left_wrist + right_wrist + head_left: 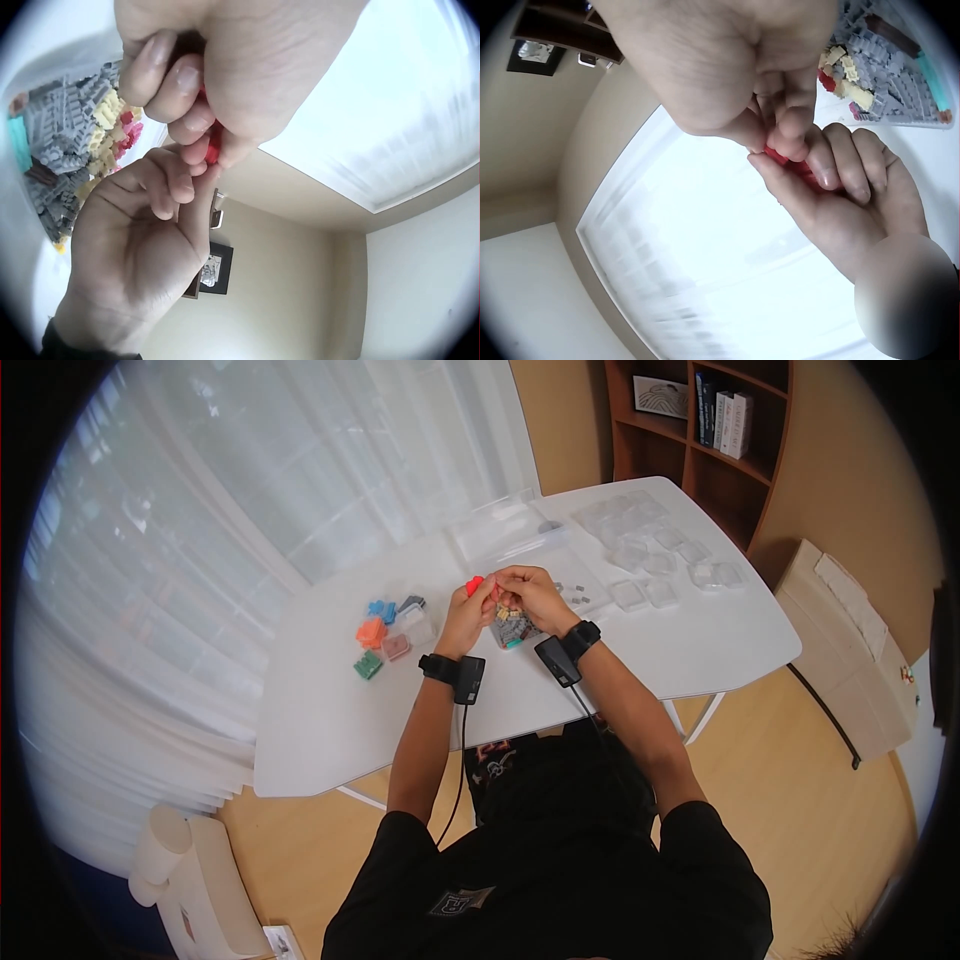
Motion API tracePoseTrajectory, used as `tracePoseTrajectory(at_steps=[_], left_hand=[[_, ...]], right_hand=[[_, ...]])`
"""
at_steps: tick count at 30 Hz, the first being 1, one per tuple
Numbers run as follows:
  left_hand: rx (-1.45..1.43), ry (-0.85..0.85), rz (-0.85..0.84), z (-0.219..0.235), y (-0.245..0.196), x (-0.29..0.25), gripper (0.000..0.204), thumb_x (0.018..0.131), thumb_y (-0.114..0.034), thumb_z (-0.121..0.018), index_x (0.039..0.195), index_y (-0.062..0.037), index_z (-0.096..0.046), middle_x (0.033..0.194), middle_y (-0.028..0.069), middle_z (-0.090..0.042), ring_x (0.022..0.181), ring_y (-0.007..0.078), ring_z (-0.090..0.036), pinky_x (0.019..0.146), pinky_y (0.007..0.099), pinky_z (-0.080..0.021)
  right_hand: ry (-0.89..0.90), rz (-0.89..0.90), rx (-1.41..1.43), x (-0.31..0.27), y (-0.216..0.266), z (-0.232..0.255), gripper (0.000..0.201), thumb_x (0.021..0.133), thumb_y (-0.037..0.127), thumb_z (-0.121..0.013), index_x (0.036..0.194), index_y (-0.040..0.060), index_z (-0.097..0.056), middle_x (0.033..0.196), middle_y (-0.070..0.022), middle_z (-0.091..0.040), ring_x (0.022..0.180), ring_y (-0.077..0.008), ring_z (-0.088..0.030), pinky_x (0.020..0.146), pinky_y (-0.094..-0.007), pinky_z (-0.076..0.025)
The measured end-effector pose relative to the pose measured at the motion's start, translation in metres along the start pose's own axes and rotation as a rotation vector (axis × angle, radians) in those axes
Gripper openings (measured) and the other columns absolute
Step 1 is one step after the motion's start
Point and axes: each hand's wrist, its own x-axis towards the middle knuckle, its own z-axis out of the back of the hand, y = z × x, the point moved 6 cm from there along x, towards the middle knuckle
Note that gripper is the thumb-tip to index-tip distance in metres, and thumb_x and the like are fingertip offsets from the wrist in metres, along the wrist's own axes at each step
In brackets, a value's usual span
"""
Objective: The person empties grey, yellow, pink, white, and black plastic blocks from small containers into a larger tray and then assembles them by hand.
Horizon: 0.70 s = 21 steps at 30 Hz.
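Both hands meet over the table's middle around a red piece (804, 174), apparently toy bricks, mostly hidden by fingers. My left hand (466, 622) curls its fingers round it, and some red (474, 585) shows above that hand in the head view. Thumb and fingertips of my right hand (537, 600) pinch at the red end (214, 144), right against the left fingertips. Just below the hands is a clear box of toy bricks (516, 630), mostly grey, with cream, red and a teal one (20, 142) among them.
Left of the hands lie blue bricks (380, 612), orange bricks (371, 632), green bricks (367, 665) and a small box of dull red pieces (397, 647). Loose grey bricks (575, 596) lie right. Several small clear containers (660, 563) stand farther right; a large clear bin (515, 540) stands behind.
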Motion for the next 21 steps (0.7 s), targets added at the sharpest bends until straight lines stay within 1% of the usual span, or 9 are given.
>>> tracePoseTrajectory(at_steps=[2, 5, 7, 10, 11, 13, 15, 19, 21], left_hand=[[0.002, 0.001, 0.0, 0.0012, 0.0014, 0.0002, 0.03, 0.097, -0.029, -0.051, 0.074, -0.0083, -0.05, 0.055, -0.0052, -0.036, 0.042, 0.0039, -0.027, 0.04, 0.0202, -0.021], [-0.014, 0.002, 0.0, 0.0027, 0.0021, 0.0009, 0.03, 0.096, -0.028, -0.051, 0.074, -0.008, -0.051, 0.055, -0.0051, -0.036, 0.042, 0.004, -0.027, 0.04, 0.0202, -0.021], [-0.032, 0.006, 0.004, 0.0027, 0.0036, 0.0012, 0.03, 0.096, -0.028, -0.051, 0.074, -0.0079, -0.051, 0.055, -0.0051, -0.036, 0.042, 0.004, -0.028, 0.041, 0.0202, -0.022], [-0.047, -0.019, -0.024, 0.0035, 0.0009, 0.0016, 0.029, 0.096, -0.028, -0.053, 0.075, -0.0076, -0.051, 0.055, -0.0053, -0.037, 0.043, 0.0036, -0.029, 0.041, 0.02, -0.022], [-0.006, -0.042, -0.025, 0.0043, 0.0014, 0.0016, 0.028, 0.095, -0.028, -0.054, 0.075, -0.0077, -0.052, 0.055, -0.0058, -0.037, 0.043, 0.0031, -0.029, 0.041, 0.0198, -0.021], [0.034, -0.066, -0.028, 0.0051, 0.0019, 0.0007, 0.028, 0.095, -0.028, -0.054, 0.076, -0.0078, -0.052, 0.055, -0.0064, -0.037, 0.043, 0.0025, -0.029, 0.041, 0.0197, -0.021], [0.185, -0.111, -0.07, 0.0063, 0.0001, 0.0, 0.028, 0.095, -0.029, -0.055, 0.077, -0.008, -0.053, 0.056, -0.0076, -0.038, 0.043, 0.0013, -0.028, 0.041, 0.019, -0.02], [0.242, -0.135, -0.093, 0.0037, -0.0004, -0.0003, 0.028, 0.096, -0.03, -0.054, 0.077, -0.0079, -0.053, 0.057, -0.0082, -0.038, 0.043, 0.0005, -0.027, 0.04, 0.0188, -0.02], [0.218, -0.107, -0.092, 0.0011, -0.0012, -0.0013, 0.029, 0.096, -0.03, -0.053, 0.078, -0.0076, -0.053, 0.057, -0.0079, -0.039, 0.043, 0.0004, -0.027, 0.041, 0.0186, -0.02]], right_hand=[[-0.005, -0.014, 0.036, 0.001, -0.0027, 0.0011, 0.016, 0.093, 0.01, -0.054, 0.097, -0.0019, -0.063, 0.075, -0.0027, -0.061, 0.062, -0.0075, -0.053, 0.059, -0.0195, -0.044], [-0.003, -0.011, 0.066, 0.0036, -0.004, 0.003, 0.015, 0.091, 0.01, -0.056, 0.094, -0.0026, -0.064, 0.073, -0.0045, -0.062, 0.06, -0.0088, -0.055, 0.056, -0.0204, -0.044], [0.032, -0.033, 0.089, 0.002, -0.0028, 0.0017, 0.016, 0.093, 0.007, -0.051, 0.098, -0.0045, -0.062, 0.076, -0.0059, -0.061, 0.064, -0.0096, -0.055, 0.061, -0.0209, -0.046], [0.012, -0.029, 0.095, 0.0018, -0.0018, 0.0009, 0.016, 0.093, 0.007, -0.052, 0.098, -0.0046, -0.062, 0.076, -0.0061, -0.061, 0.064, -0.0095, -0.055, 0.061, -0.0208, -0.046], [0.014, -0.03, 0.095, 0.0015, -0.001, -0.0007, 0.016, 0.093, 0.007, -0.052, 0.098, -0.0046, -0.062, 0.076, -0.0061, -0.061, 0.064, -0.0095, -0.055, 0.061, -0.0208, -0.046], [-0.06, -0.022, 0.026, 0.0001, 0.001, 0.0011, 0.015, 0.092, 0.007, -0.053, 0.095, -0.0033, -0.063, 0.074, -0.0046, -0.06, 0.062, -0.0089, -0.055, 0.058, -0.0205, -0.046], [-0.065, -0.001, -0.018, 0.0007, 0.0006, 0.0023, 0.014, 0.092, 0.008, -0.054, 0.094, -0.0028, -0.063, 0.073, -0.0038, -0.06, 0.06, -0.0085, -0.054, 0.056, -0.0201, -0.044], [-0.057, 0.05, -0.088, 0.0004, 0.0012, 0.0021, 0.014, 0.091, 0.008, -0.055, 0.091, -0.0015, -0.064, 0.069, -0.002, -0.059, 0.056, -0.0073, -0.053, 0.052, -0.0191, -0.041], [-0.061, 0.05, -0.088, -0.0017, 0.0037, 0.0001, 0.014, 0.091, 0.008, -0.055, 0.091, -0.0016, -0.064, 0.069, -0.002, -0.059, 0.056, -0.0072, -0.053, 0.052, -0.0191, -0.041]])
